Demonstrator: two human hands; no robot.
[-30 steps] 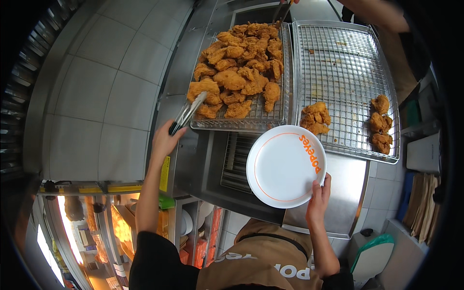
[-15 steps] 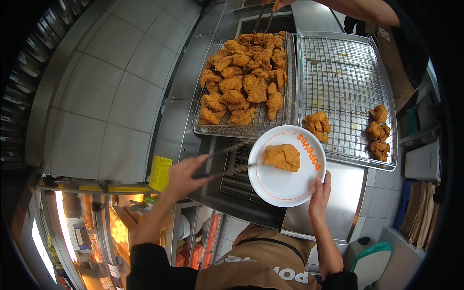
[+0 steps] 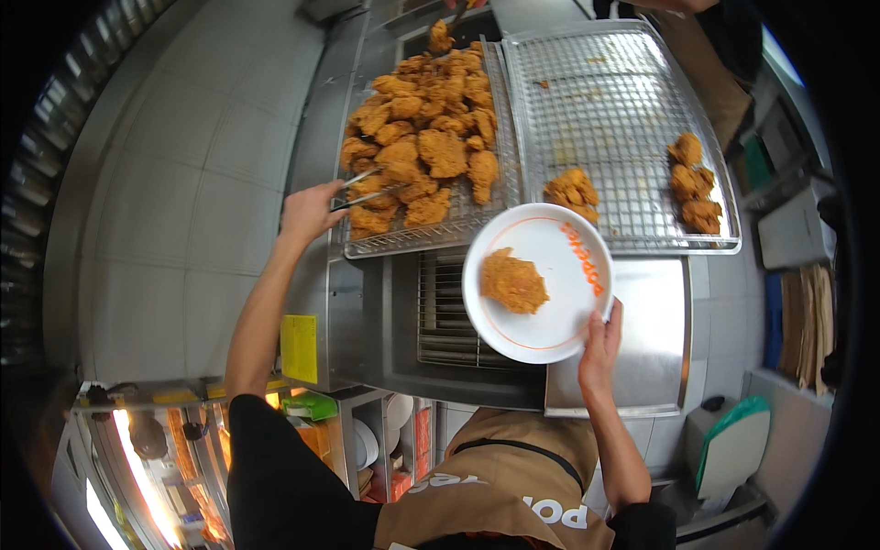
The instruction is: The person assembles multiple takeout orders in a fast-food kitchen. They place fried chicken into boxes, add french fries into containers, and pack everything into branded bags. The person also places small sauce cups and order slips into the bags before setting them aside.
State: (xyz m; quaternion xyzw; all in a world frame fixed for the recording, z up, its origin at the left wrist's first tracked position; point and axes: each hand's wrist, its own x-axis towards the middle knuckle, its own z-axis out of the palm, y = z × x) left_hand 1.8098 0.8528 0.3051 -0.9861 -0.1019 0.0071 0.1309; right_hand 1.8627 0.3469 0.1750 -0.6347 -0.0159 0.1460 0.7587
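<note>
My left hand (image 3: 312, 213) is closed round a pair of metal tongs (image 3: 365, 194). The tips of the tongs reach in among the fried chicken pieces (image 3: 443, 153) heaped on the left wire-rack tray (image 3: 477, 223); whether they grip a piece I cannot tell. With its thumb over the rim, my right hand (image 3: 600, 350) holds a round white plate (image 3: 566, 316) with orange lettering and a thin orange ring. One breaded chicken piece (image 3: 513, 280) lies on the plate, left of its middle.
A second wire-rack tray (image 3: 605, 110) holds a few chicken pieces (image 3: 694, 183) at its right side and a small cluster (image 3: 573, 194) near its front left. Another person's hand (image 3: 466, 4) with tongs lifts chicken at the far edge. Below the plate is a metal basin with a grate (image 3: 449, 321).
My left hand and tongs have moved from beside the plate up to the left tray. The chicken on the plate has shifted left and turned. The other person's tongs now hold a piece.
</note>
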